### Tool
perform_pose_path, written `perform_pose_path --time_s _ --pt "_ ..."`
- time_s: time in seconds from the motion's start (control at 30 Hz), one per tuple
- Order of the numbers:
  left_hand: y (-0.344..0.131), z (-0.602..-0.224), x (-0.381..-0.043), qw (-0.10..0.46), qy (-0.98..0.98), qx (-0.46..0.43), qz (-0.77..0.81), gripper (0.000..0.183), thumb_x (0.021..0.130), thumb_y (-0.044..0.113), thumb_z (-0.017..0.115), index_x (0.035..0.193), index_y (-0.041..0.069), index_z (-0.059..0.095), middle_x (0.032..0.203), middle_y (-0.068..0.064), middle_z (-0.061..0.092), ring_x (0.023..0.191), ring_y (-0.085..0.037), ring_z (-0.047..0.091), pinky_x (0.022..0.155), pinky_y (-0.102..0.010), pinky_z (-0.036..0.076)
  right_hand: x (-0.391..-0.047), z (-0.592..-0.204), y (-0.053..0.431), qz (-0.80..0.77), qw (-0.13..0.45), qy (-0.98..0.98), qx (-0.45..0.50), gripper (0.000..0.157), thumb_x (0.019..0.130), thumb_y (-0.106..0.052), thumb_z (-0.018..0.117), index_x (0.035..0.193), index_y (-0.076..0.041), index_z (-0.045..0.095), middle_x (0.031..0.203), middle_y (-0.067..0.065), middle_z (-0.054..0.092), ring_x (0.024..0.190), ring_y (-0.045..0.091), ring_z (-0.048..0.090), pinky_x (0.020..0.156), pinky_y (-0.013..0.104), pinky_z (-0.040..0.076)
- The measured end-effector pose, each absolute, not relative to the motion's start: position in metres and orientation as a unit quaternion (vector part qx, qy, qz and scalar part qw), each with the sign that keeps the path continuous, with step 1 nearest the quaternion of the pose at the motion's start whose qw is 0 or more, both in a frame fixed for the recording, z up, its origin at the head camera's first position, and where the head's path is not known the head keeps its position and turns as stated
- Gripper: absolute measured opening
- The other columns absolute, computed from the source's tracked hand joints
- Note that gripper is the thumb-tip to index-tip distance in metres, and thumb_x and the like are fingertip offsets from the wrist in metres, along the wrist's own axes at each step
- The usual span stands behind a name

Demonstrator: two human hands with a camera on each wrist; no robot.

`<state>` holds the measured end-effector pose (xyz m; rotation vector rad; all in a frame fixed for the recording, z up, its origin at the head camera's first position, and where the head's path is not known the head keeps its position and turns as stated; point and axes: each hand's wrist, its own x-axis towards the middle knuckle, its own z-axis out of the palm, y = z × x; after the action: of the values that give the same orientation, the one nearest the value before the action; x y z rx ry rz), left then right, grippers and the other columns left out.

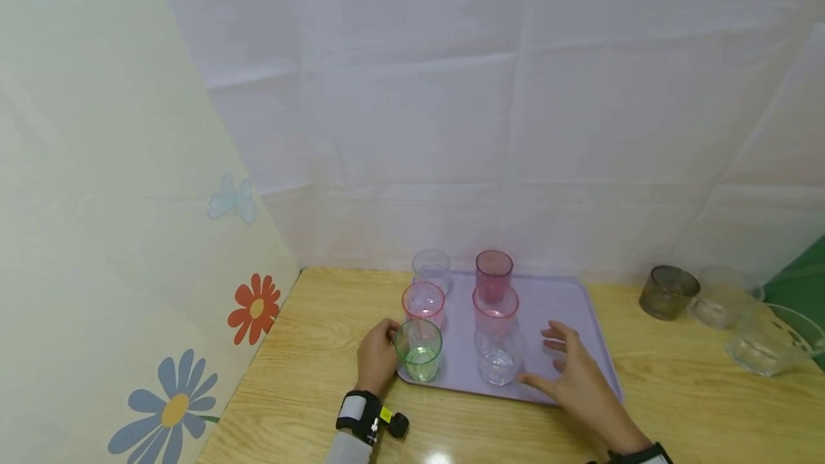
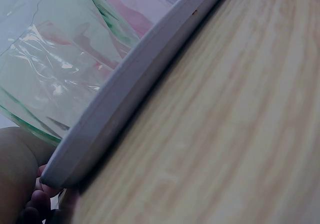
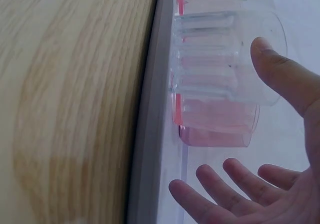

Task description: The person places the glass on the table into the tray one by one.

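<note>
Our left hand curls at the green glass, its hold unclear to us; that glass stands mouth up, long axis vertical. Next, the clear glass, likewise upright, just left of our empty, wide-spread right hand: we'd best squeeze gently, keeping it level.

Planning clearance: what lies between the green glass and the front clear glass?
Bare purple tray separates the green glass from the front clear glass in the head view.
</note>
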<state>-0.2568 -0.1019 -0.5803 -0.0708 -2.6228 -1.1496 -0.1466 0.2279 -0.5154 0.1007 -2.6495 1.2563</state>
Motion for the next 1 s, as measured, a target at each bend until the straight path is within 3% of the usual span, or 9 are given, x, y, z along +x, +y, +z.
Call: perform_pose_path --time_s 0.3,0.5,0.77,1.0 --pt "-0.102 -0.580 -0.256 0.137 -0.908 -0.024 -0.396 0.011 0.091 0.001 0.069 0.095 0.011 0.073 0.082 0.001 0.067 0.073 -0.012 0.057 0.067 -0.030 0.046 -0.142 -0.513 0.239 0.433 0.129 -0.892 0.024 0.106 0.074 -0.019 0.098 0.148 0.015 0.031 0.138 0.036 0.056 0.123 0.057 0.060 0.096 0.059 0.056" --pt "-0.102 -0.579 -0.257 0.137 -0.909 -0.022 -0.394 0.010 0.090 0.002 0.070 0.095 0.011 0.073 0.082 0.001 0.066 0.072 -0.012 0.056 0.067 -0.030 0.046 -0.142 -0.514 0.249 0.418 0.174 -0.891 0.030 0.103 0.070 -0.012 0.099 0.145 0.016 0.036 0.132 0.036 0.059 0.118 0.057 0.062 0.090 0.056 0.058" --pt "-0.103 -0.580 -0.258 0.141 -0.911 -0.023 -0.386 0.010 0.090 0.003 0.070 0.095 0.011 0.073 0.081 0.001 0.066 0.072 -0.011 0.056 0.066 -0.030 0.046 -0.139 -0.514 0.257 0.413 0.169 -0.895 0.012 0.102 0.073 -0.018 0.099 0.147 0.014 0.037 0.134 0.032 0.060 0.119 0.052 0.063 0.087 0.035 0.062" --pt "-0.103 -0.580 -0.258 0.137 -0.911 -0.022 -0.388 0.010 0.091 0.003 0.070 0.095 0.011 0.073 0.082 0.001 0.066 0.073 -0.011 0.056 0.066 -0.030 0.046 -0.140 -0.514 0.263 0.405 0.193 -0.894 0.011 0.099 0.070 -0.013 0.100 0.144 0.013 0.040 0.131 0.031 0.063 0.114 0.039 0.068 0.083 0.010 0.053"
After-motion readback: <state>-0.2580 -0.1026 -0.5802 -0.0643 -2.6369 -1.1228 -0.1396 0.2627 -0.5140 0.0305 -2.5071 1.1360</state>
